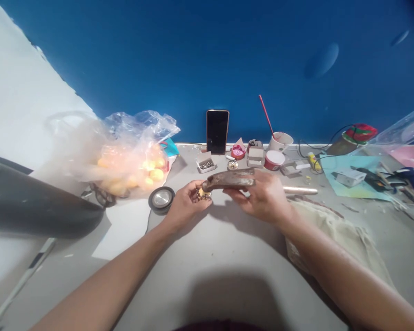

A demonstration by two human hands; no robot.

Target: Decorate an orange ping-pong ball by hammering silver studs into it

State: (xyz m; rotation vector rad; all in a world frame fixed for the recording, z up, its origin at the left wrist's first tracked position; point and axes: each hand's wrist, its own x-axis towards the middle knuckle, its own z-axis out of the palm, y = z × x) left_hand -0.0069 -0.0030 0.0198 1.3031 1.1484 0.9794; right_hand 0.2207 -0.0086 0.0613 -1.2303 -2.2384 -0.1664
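Observation:
My left hand point(188, 200) pinches a small gold-coloured ornament point(203, 195), with pale stone-like bits round it, between thumb and fingers above the table. My right hand point(267, 195) is closed on a worn brown hammer-like tool point(231, 179), its rounded end at the ornament's top edge. Whether the end touches the ornament I cannot tell. Past my right hand a shiny metal rod point(301, 190) sticks out; its link to the tool is hidden. Beyond the hands are an open box of small metallic pieces point(206, 164) and another round ornament point(232, 164).
Left of my hands lie a black-rimmed round disc point(162, 199) and plastic bags of yellow things point(134, 165). A phone point(217, 132) leans on the blue wall. A paper cup point(280, 141), a lidded tub point(274, 160) and a beige cloth point(334, 234) are to the right.

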